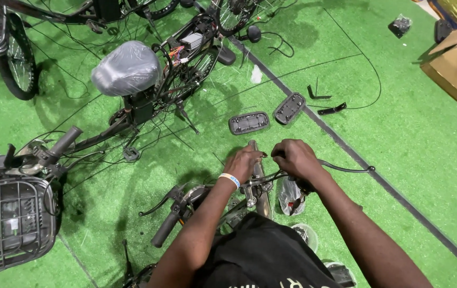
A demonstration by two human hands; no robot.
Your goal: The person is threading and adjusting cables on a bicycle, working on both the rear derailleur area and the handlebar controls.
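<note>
I saw the left hand (243, 162) and right hand (294, 158) both closed around the thin metal handlebar (263, 180) at centre frame, its black rubber grip (165, 229) angling toward seven o'clock. Just beyond, at twelve o'clock, two ribbed oblong pedals (248, 122) lay on coarse green turf (409, 133). At ten o'clock stood a plastic-wrapped saddle (126, 67); at eight, a wire basket (10, 224).

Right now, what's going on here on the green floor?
A person leans over a bicycle handlebar, the left hand and the right hand close together at its middle. Two black pedals lie on the green turf just ahead. Another bicycle with a plastic-wrapped saddle stands to the left.
</note>
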